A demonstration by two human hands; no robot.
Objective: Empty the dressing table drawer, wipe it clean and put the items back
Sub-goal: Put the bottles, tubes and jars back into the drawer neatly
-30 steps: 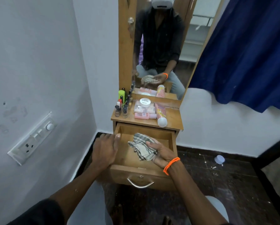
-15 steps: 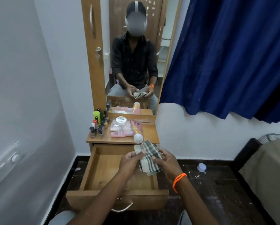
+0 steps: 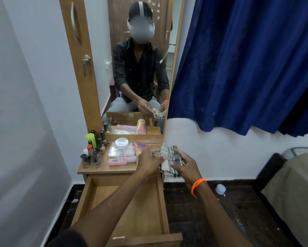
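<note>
Checked cloth [image 3: 171,160] pinched between both hands

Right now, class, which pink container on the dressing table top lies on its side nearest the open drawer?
The short pink bottle, lying flat at the front edge beside the left hand; the taller pink tube sits behind it.

Looking into a home bedroom: wooden dressing table [image 3: 103,169] standing against a white wall, tall mirror [image 3: 139,68] reflecting a seated person, blue curtain [image 3: 247,65] hanging right, bed edge [image 3: 292,184] showing, cosmetics bottles [image 3: 94,150] crowding the tabletop.
</note>
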